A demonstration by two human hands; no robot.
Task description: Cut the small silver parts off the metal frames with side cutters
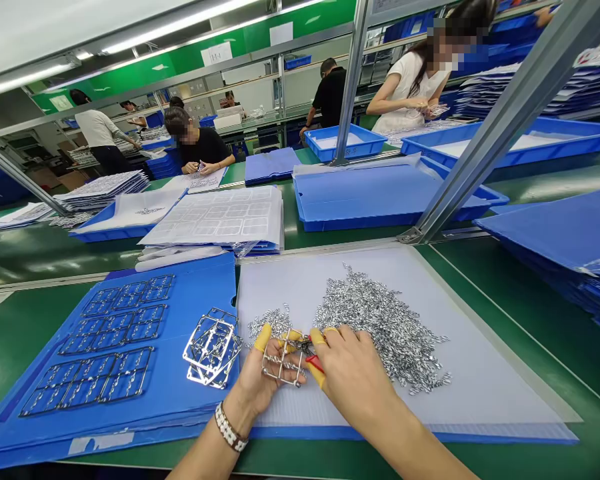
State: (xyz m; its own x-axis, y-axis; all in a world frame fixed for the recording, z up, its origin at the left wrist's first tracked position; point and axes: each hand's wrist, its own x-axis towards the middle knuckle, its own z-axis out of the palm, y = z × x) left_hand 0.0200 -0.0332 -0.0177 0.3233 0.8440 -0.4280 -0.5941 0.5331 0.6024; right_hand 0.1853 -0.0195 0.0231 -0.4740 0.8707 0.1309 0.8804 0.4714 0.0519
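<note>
stamped metal frame (283,365) lies pinched in the left hand (257,383), held just over a white plastic sheet (480,373) on the green surface (530,300). the left fingers, capped in yellow cots (263,337), press together on the frame's outer rail. the right hand (355,380) has its fingers closed around red-handled side cutters (315,363), whose tips seem to reach into the frame. a heap of small silver pieces (380,327) sits just beside both hands, and more frames (213,350) lie stacked on a blue plastic folder (200,293) with rows of frames in its recesses. the frame looks light and stiff but thin, so its slender runners could likely bend under a hard squeeze. the outer rail seems the safest place to hold, away from the small parts and any sharp cut ends. the loose pieces look slick and easily scattered, though the cots may add some grip.
</note>
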